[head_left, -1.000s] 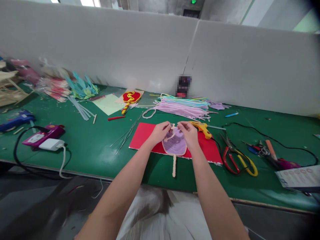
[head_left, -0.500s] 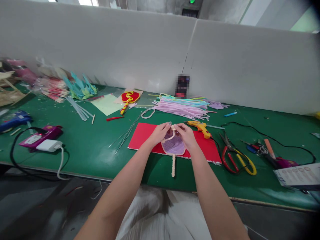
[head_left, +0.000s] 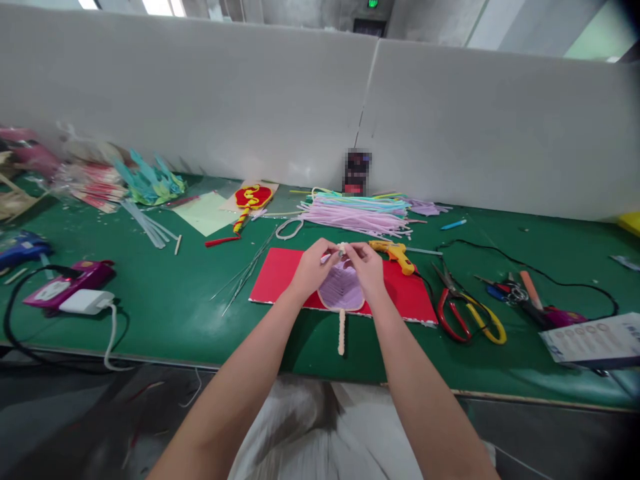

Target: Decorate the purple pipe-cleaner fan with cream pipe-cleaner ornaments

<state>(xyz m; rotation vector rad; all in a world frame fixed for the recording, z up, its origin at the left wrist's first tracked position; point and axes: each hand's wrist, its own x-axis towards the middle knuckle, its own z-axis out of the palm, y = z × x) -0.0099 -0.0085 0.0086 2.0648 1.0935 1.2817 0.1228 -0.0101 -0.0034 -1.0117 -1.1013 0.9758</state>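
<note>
A small purple fan (head_left: 341,291) with a cream edge and a cream handle lies on a red sheet (head_left: 280,275) at the middle of the green table (head_left: 190,293). My left hand (head_left: 311,267) and my right hand (head_left: 367,267) meet above the fan's top edge. Both pinch a cream pipe cleaner (head_left: 341,250) between their fingertips. The fingers hide most of that piece and the upper part of the fan.
A yellow glue gun (head_left: 395,253) lies just right of my hands, with red and yellow scissors (head_left: 467,313) further right. A heap of pastel pipe cleaners (head_left: 357,213) sits behind. A pink device and white charger (head_left: 75,293) lie at the left. A white partition (head_left: 320,107) closes the back.
The cream piece, which curved loosely over the fan, is now drawn up tight between my fingertips at the fan's top. The view has drifted slightly to the right.
</note>
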